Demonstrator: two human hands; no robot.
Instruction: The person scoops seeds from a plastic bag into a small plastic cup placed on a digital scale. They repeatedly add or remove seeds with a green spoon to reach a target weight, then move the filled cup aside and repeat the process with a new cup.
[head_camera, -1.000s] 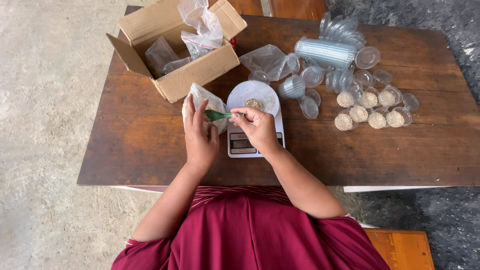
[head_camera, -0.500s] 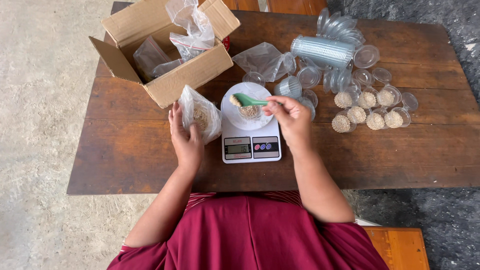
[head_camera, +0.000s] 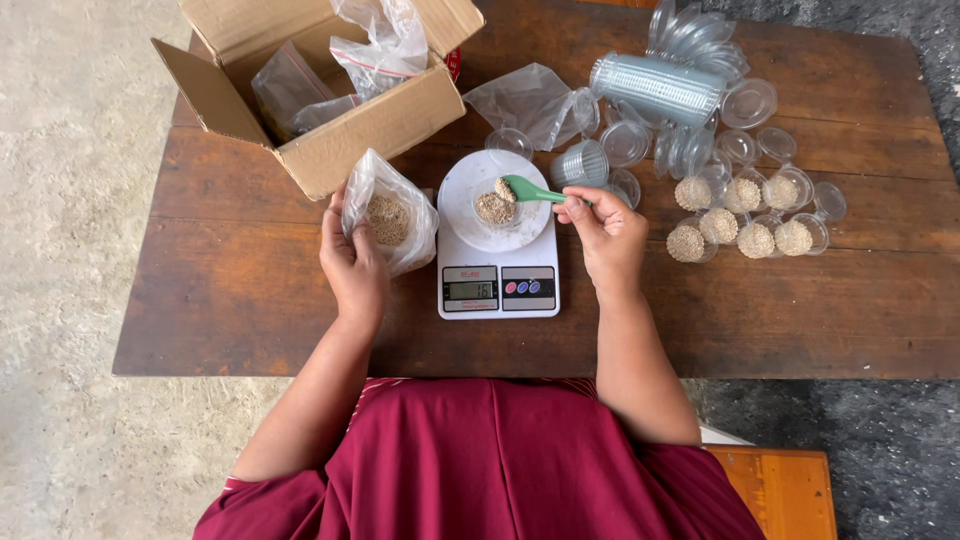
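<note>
Dark wooden worktop at centre: my right hand pinches the green spoon over the cup on the scale, left hand grips the seed bag; a tilt could spill grain.

A dark wooden table stands on a pale floor. At its far left corner sits an open cardboard box. A white scale rests near the middle, toward the near edge, with a bag of grain just left of it. A crumpled clear bag lies behind the scale. Toward the far right corner lie stacked clear cups and loose lids; nearer, filled cups cluster together.
</note>
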